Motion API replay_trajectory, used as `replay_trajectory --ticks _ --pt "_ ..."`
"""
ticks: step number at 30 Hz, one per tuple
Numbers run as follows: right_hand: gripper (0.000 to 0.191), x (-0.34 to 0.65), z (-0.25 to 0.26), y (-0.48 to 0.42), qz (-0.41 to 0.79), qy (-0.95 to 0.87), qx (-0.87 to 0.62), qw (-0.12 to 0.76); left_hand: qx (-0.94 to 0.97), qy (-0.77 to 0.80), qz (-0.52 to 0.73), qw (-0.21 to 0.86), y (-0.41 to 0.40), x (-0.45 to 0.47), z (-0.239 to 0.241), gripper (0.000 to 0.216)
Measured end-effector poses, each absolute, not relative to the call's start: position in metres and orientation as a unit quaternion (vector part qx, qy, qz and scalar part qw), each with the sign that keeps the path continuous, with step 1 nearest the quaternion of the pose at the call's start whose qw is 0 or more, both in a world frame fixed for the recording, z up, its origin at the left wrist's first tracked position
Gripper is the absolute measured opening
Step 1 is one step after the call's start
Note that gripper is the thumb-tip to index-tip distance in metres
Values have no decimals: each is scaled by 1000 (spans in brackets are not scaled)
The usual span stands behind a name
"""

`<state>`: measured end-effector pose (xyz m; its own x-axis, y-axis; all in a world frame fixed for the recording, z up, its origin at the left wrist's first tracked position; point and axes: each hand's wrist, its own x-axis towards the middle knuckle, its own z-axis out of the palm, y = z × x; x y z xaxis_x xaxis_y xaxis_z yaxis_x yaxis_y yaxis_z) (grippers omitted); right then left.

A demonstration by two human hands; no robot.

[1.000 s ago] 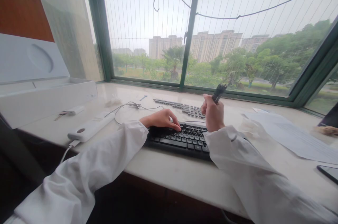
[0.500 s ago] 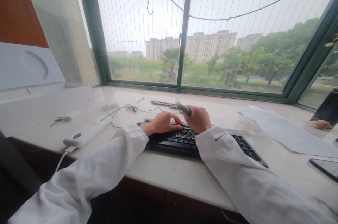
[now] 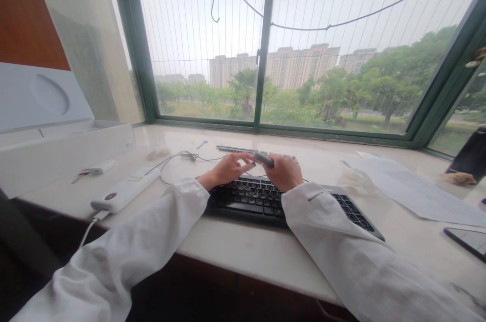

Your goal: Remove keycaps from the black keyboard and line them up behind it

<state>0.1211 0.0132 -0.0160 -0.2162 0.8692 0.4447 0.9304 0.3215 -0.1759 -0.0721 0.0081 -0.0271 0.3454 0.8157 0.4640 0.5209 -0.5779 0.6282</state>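
A black keyboard (image 3: 261, 200) lies on the pale stone window ledge (image 3: 246, 251) in front of me. My right hand (image 3: 284, 172) hovers over its far edge, closed round a small dark tool (image 3: 264, 159) that points left. My left hand (image 3: 230, 169) is raised just above the keys, fingers bent, with its fingertips meeting the tip of the tool. Both arms wear white sleeves. Behind the hands lies a row of loose dark keycaps (image 3: 237, 150).
A white power bank (image 3: 123, 191) with a cable sits at the left, near a white open box (image 3: 64, 147) and a thin tangled wire (image 3: 186, 156). Papers (image 3: 413, 188) and a phone (image 3: 467, 242) lie at the right. The window frame (image 3: 261, 127) backs the ledge.
My right hand came down from an upright raised pose to the keyboard's far edge, turning the tool level. My left hand lifted off the keys and moved to the tool's tip.
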Motion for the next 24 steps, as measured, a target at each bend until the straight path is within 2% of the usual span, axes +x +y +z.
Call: replay_trajectory --ticks 6,16,24 --pt "29 121 -19 15 -61 -777 -587 220 799 413 400 176 8 -73 -30 29" --pt "32 119 -21 13 -52 -793 -564 226 792 440 413 92 9 -74 -27 27" --pt "28 114 -23 9 -59 -808 -551 200 788 465 394 83 6 -75 -23 26"
